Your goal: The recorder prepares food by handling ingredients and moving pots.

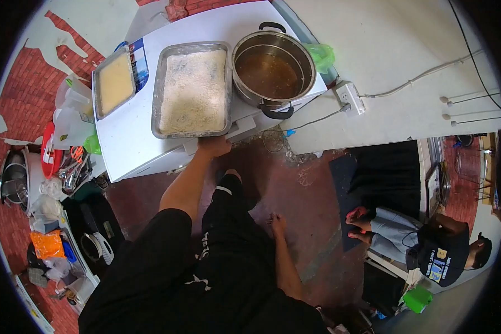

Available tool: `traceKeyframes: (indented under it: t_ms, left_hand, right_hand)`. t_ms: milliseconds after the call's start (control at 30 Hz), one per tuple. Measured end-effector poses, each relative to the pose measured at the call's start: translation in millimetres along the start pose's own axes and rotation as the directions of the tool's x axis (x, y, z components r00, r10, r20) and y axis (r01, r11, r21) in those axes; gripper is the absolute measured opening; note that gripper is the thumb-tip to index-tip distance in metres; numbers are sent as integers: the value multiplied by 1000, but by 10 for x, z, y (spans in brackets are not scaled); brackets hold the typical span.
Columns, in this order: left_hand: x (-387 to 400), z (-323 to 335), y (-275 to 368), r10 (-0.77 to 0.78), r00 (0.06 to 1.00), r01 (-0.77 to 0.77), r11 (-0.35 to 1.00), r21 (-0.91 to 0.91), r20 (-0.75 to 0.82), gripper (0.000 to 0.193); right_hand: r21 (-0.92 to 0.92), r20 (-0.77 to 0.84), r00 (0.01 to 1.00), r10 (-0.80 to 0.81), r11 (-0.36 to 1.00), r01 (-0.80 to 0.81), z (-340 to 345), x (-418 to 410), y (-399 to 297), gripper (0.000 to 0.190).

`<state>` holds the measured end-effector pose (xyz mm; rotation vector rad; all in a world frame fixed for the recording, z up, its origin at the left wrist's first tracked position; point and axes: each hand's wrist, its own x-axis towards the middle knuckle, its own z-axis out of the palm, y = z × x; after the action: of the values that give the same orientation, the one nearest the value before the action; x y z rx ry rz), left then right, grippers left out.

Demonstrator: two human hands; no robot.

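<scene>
My left hand (214, 146) is at the near edge of a rectangular metal tray (155, 94) of pale, floury powder; its fingers are partly hidden, so whether it grips the tray or the white top's edge cannot be told. My right hand (278, 223) hangs low over the floor, fingers loosely bent, with nothing visible in it. Right of the tray stands a steel pot (250, 97) with black handles, holding brown liquid with bits in it. A smaller metal tray (97, 85) of pale yellow liquid or batter lies at the left. All three rest on a white appliance top (125, 137).
A wall outlet (350, 98) with a plugged-in cord is right of the pot. Clear plastic pitchers (71, 129), a red lid (49, 152) and metal utensils (73, 175) crowd the left. Another person (440, 246) in a dark shirt is at the far right. A green bag (323, 56) lies behind the pot.
</scene>
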<state>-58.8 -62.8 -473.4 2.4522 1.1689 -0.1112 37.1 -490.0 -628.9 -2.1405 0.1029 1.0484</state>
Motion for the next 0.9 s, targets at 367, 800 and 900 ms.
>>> traceKeyframes:
  t_ms: [367,800,900]
  left_hand:
    - [23,-2,-51,6,1000,-6,999,45,-1,55]
    - [48,20,2,33,998,-35,999,32,49,61]
    - [48,25,22,-8,998,4,999,53,66,61]
  right_hand:
    - [-67,-52,996,-77,995,74,37,-39,2,27]
    - [-176,-147,977,-156,976,130,-53,-185,-21,21]
    - [-147,-188,972,-143,982,117,-49,-177,63,20]
